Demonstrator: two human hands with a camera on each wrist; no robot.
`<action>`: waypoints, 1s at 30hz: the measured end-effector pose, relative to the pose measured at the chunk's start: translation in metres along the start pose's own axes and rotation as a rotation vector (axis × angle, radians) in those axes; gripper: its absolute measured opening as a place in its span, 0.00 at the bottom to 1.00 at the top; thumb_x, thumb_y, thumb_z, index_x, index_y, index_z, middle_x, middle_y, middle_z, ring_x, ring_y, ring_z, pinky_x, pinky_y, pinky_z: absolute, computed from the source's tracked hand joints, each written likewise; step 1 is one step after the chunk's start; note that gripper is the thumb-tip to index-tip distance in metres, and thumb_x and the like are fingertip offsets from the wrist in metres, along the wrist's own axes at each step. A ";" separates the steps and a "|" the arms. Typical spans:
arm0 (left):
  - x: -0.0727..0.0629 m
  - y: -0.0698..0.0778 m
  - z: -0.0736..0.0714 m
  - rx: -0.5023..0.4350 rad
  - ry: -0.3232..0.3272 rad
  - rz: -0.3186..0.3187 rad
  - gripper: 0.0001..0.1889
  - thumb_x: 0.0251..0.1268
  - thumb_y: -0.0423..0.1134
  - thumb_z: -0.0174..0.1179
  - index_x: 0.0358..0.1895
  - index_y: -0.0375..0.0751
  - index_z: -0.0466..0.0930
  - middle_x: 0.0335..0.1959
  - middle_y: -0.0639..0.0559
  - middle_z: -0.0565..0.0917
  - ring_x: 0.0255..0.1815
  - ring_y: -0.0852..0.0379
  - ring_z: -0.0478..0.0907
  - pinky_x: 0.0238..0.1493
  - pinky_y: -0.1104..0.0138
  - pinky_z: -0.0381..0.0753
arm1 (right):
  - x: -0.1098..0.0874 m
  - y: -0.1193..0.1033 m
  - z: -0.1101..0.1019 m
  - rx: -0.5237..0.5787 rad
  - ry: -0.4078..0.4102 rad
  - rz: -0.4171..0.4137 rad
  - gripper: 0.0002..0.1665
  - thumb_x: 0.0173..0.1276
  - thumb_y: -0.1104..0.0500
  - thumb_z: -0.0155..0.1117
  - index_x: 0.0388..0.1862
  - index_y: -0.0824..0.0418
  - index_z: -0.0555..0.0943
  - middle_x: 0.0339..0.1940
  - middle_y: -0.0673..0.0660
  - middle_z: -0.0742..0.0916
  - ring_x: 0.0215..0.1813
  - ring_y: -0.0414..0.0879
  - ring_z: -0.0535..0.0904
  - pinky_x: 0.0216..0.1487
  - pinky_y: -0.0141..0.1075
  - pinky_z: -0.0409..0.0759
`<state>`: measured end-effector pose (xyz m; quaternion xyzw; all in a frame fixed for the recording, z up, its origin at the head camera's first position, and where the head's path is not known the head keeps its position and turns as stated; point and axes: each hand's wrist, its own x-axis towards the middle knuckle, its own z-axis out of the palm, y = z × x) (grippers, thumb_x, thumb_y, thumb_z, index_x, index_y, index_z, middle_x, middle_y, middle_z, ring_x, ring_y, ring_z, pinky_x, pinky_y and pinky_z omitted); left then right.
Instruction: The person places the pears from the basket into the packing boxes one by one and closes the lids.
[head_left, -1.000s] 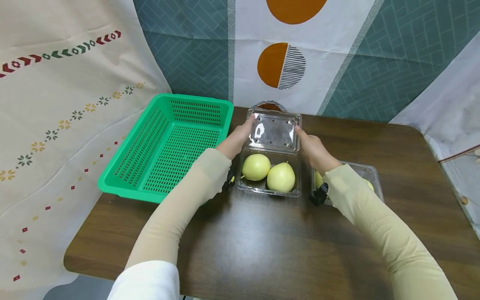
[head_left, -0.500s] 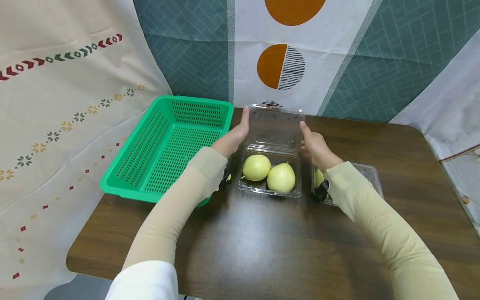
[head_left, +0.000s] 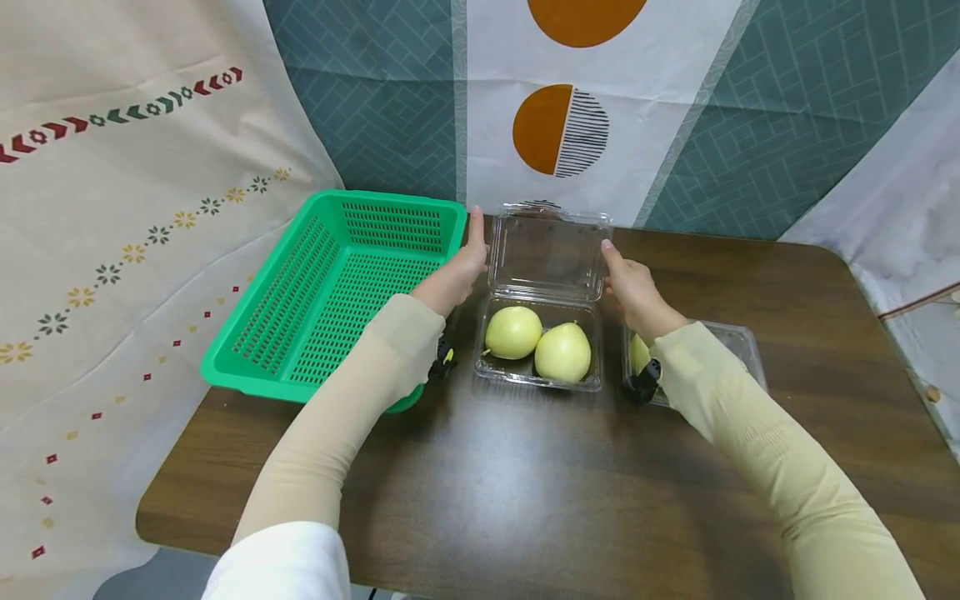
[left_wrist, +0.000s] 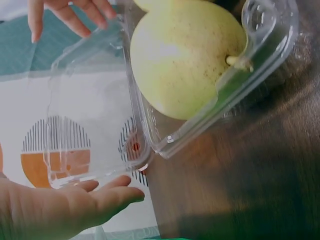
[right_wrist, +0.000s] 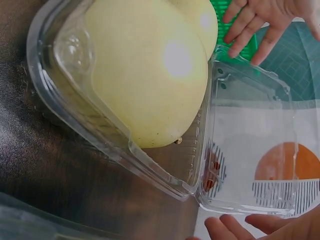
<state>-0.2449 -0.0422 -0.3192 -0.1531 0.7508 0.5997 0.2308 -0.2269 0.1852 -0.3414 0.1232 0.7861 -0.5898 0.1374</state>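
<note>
A clear plastic clamshell box sits on the table with its lid raised at the back. Two yellow-green pears lie side by side in its base. My left hand is just left of the lid, thumb up, fingers extended. At the lid's right edge is my right hand, fingers loose. In the left wrist view, the left hand lies along the lid's side edge without gripping it. The right wrist view shows the right hand with fingertips close beside the lid.
To the left stands a green slotted plastic basket. A second clear box with yellow-green fruit is at the right, partly covered by my right forearm. Patterned cloths hang behind the brown wooden table.
The lid has swung further up and back. My left hand has moved left off the lid, and my right hand has shifted slightly right. The pears and basket stay in place.
</note>
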 end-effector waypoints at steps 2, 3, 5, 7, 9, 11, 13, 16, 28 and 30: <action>-0.004 0.000 0.001 -0.011 0.009 0.001 0.47 0.63 0.73 0.11 0.75 0.46 0.52 0.76 0.45 0.54 0.77 0.50 0.47 0.75 0.48 0.44 | -0.002 0.000 -0.001 -0.003 0.010 -0.018 0.49 0.72 0.33 0.34 0.75 0.69 0.47 0.72 0.69 0.62 0.72 0.61 0.58 0.73 0.54 0.51; -0.005 0.000 0.002 -0.014 0.007 0.007 0.46 0.63 0.73 0.12 0.75 0.47 0.50 0.76 0.47 0.53 0.77 0.50 0.47 0.75 0.49 0.44 | -0.002 0.000 -0.002 -0.007 0.016 -0.027 0.49 0.72 0.33 0.34 0.75 0.69 0.48 0.72 0.70 0.62 0.72 0.61 0.58 0.73 0.54 0.51; -0.009 0.001 0.004 -0.009 -0.008 0.012 0.45 0.63 0.73 0.12 0.76 0.49 0.46 0.77 0.49 0.50 0.78 0.51 0.44 0.75 0.50 0.45 | -0.003 0.000 -0.004 -0.027 0.037 -0.036 0.49 0.72 0.32 0.34 0.74 0.70 0.52 0.69 0.69 0.65 0.68 0.60 0.63 0.69 0.50 0.60; -0.013 0.002 0.006 -0.007 -0.023 0.018 0.44 0.62 0.74 0.13 0.77 0.53 0.40 0.78 0.53 0.47 0.78 0.51 0.41 0.75 0.50 0.44 | -0.005 -0.001 -0.005 -0.053 0.043 -0.036 0.49 0.71 0.31 0.32 0.73 0.69 0.55 0.66 0.68 0.67 0.62 0.57 0.66 0.59 0.46 0.66; -0.016 0.003 0.007 -0.007 -0.035 0.020 0.43 0.62 0.74 0.13 0.77 0.56 0.36 0.78 0.56 0.44 0.78 0.52 0.38 0.75 0.50 0.43 | -0.007 -0.001 -0.007 -0.063 0.037 -0.032 0.50 0.70 0.29 0.30 0.72 0.68 0.56 0.65 0.66 0.68 0.61 0.56 0.66 0.54 0.45 0.65; -0.018 0.003 0.008 -0.018 -0.025 0.020 0.43 0.63 0.74 0.14 0.77 0.56 0.36 0.78 0.55 0.43 0.78 0.51 0.38 0.75 0.51 0.43 | -0.009 -0.001 -0.007 -0.055 0.027 -0.030 0.51 0.70 0.29 0.28 0.73 0.68 0.56 0.66 0.66 0.67 0.63 0.58 0.66 0.57 0.48 0.65; -0.019 0.004 0.009 -0.027 -0.006 0.016 0.43 0.64 0.73 0.15 0.77 0.54 0.34 0.79 0.55 0.40 0.78 0.50 0.38 0.75 0.51 0.44 | -0.012 -0.002 -0.007 -0.039 0.017 -0.032 0.51 0.70 0.29 0.27 0.74 0.68 0.54 0.69 0.68 0.66 0.67 0.61 0.64 0.64 0.53 0.62; -0.021 0.005 0.010 -0.030 0.025 -0.002 0.43 0.64 0.73 0.17 0.77 0.51 0.30 0.79 0.54 0.34 0.78 0.48 0.38 0.75 0.51 0.45 | -0.014 -0.001 -0.006 -0.018 0.024 -0.038 0.52 0.70 0.29 0.25 0.73 0.69 0.53 0.70 0.69 0.65 0.69 0.63 0.62 0.67 0.54 0.59; -0.023 0.003 0.011 -0.019 0.059 -0.061 0.47 0.64 0.74 0.24 0.75 0.47 0.22 0.78 0.51 0.30 0.78 0.45 0.40 0.76 0.54 0.44 | -0.021 -0.004 -0.009 -0.028 0.000 -0.023 0.58 0.65 0.24 0.21 0.72 0.71 0.55 0.70 0.69 0.66 0.67 0.63 0.67 0.65 0.51 0.65; -0.024 0.003 0.012 -0.014 0.076 -0.072 0.48 0.63 0.75 0.24 0.75 0.47 0.22 0.78 0.51 0.30 0.78 0.46 0.38 0.76 0.54 0.43 | -0.021 -0.004 -0.011 -0.019 -0.012 -0.015 0.60 0.64 0.23 0.20 0.71 0.72 0.55 0.70 0.70 0.66 0.67 0.63 0.66 0.68 0.53 0.63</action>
